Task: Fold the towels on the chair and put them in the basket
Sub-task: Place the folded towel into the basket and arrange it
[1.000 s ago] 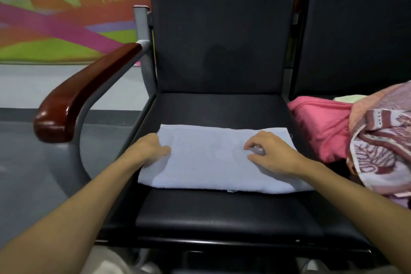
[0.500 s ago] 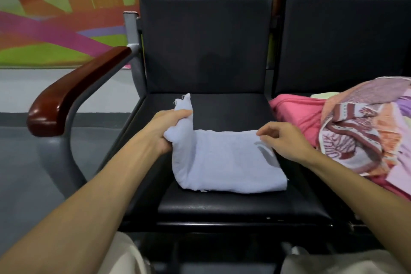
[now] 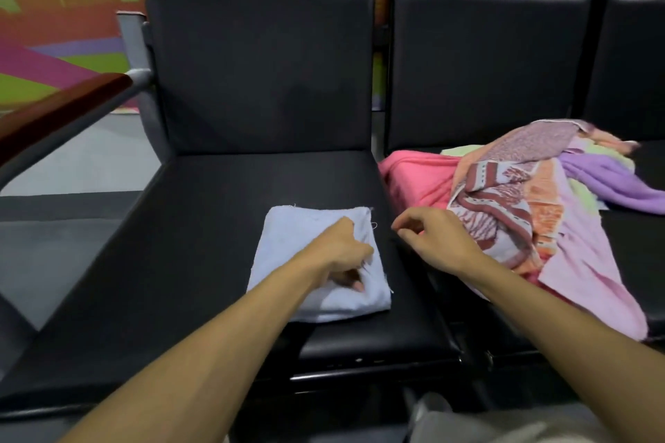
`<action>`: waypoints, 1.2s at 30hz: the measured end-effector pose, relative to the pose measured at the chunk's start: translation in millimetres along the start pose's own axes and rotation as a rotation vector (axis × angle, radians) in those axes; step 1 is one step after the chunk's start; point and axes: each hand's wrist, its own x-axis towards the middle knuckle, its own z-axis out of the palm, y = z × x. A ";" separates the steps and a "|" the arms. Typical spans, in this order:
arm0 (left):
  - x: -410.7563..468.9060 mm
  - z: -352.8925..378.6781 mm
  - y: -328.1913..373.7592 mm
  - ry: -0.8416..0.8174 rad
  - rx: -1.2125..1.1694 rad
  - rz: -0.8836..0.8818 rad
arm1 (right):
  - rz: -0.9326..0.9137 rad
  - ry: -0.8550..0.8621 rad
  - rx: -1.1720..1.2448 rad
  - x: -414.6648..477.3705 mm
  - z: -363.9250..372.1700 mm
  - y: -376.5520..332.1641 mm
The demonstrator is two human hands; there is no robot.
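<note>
On the bench (image 3: pixel 201 244): two black seats side by side; you are working on the left one.
Pile (image 3: pixel 539 212): unfolded towels heaped on the right seat, all left to fold.
Blue towel (image 3: pixel 288 255): folded small, near the left seat's right edge.
Left hand (image 3: pixel 342 252): fingers curled into the blue towel, gripping it.
Right hand (image 3: pixel 435 237): loosely curled, holding nothing, just beside the towel.
Basket: not in view; judged nothing delivered yet.

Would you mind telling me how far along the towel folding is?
Done: the light blue towel lies folded small on the seat. In hand: the left hand grips its edge; the right hand holds nothing. Left: the colourful pile is unfolded, and no basket shows.
</note>
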 end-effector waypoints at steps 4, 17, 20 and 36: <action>0.8 -8.3 -4.4 -0.005 -0.137 -0.006 | -0.092 -0.015 -0.004 -4.2 -3.9 -10.1; -15.3 -122.6 -83.0 0.084 0.902 0.316 | -0.279 -0.343 -0.283 -2.9 32.4 -94.7; -25.4 -133.9 -90.7 0.088 0.950 0.328 | -0.259 -0.327 -0.390 12.2 40.9 -105.5; -55.1 -171.8 -135.3 -0.136 0.714 0.435 | -0.500 -0.393 -0.240 12.6 49.2 -105.5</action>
